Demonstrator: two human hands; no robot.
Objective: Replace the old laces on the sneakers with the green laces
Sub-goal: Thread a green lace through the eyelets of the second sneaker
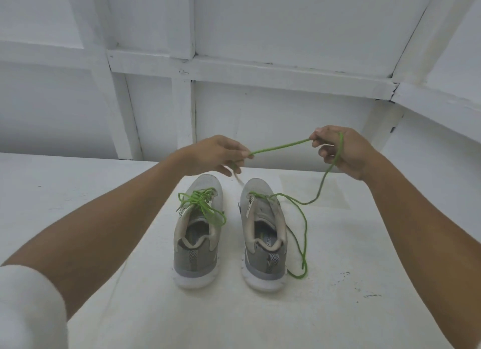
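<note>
Two grey sneakers stand side by side on the white table, heels toward me. The left sneaker (197, 231) carries a green lace tied in a bow (201, 204). On the right sneaker (263, 231), a loose green lace (304, 218) passes through the front eyelets; one end trails down to the table by the heel. The other end rises to my hands. My left hand (213, 154) pinches the lace tip above the toes. My right hand (343, 150) holds the same lace, which loops over its fingers, so a short stretch runs taut between both hands.
The white table (338, 283) ends at a white panelled wall (260, 114) just beyond the shoes. A small pale strip, possibly an old lace, shows blurred under my left hand (238, 178). Dark specks mark the table at the right.
</note>
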